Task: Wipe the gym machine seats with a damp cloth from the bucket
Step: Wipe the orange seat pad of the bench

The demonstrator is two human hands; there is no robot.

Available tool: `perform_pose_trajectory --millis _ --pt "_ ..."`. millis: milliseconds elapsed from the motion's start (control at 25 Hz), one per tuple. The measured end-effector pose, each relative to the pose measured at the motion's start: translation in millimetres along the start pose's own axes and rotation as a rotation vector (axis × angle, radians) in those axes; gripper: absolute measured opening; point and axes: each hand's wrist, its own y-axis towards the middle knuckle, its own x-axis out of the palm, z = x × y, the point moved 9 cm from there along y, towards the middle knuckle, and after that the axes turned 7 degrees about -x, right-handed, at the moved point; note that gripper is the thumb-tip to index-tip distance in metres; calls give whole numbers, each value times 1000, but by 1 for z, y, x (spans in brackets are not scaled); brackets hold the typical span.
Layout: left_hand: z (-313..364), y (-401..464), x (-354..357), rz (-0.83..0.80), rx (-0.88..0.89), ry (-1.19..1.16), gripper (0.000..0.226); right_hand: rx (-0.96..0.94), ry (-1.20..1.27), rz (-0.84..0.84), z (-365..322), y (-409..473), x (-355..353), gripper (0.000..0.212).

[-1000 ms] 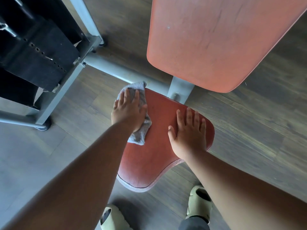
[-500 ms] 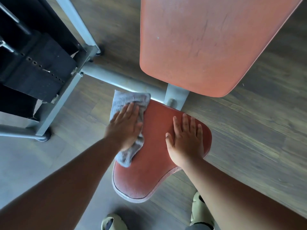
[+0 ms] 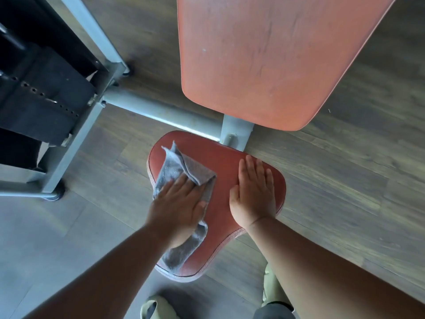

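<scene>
A red padded seat (image 3: pixel 220 203) of a gym machine lies below me, with its larger red backrest (image 3: pixel 264 61) beyond it. A grey cloth (image 3: pixel 181 166) is spread over the seat's left half, one corner folded up. My left hand (image 3: pixel 179 208) presses flat on the cloth with straight fingers. My right hand (image 3: pixel 255 192) rests flat on the seat's right side, fingers straight and together. No bucket is in view.
The grey steel frame (image 3: pixel 161 113) runs behind the seat to an upright post (image 3: pixel 92 28) at the left. Black weight-stack parts (image 3: pixel 41 104) fill the upper left. My feet in pale sandals (image 3: pixel 158 307) stand on the wooden floor (image 3: pixel 345 180) beneath the seat.
My left hand has slid the cloth from the seat's far left edge back toward me and inward over the seat. The right hand has stayed flat on the seat.
</scene>
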Motion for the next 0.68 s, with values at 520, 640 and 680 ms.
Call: perform_pose_trajectory --millis 520,640,680 --pt "6 -31 4 -32 -123 -33 63 -116 -57 -121 6 -1 0 79" --pt "4 -50 6 -13 -155 -24 62 -306 -159 -121 21 -2 -10 90" --pt "7 -39 6 -10 -164 -12 63 -327 -158 -117 25 -1 -11 91"
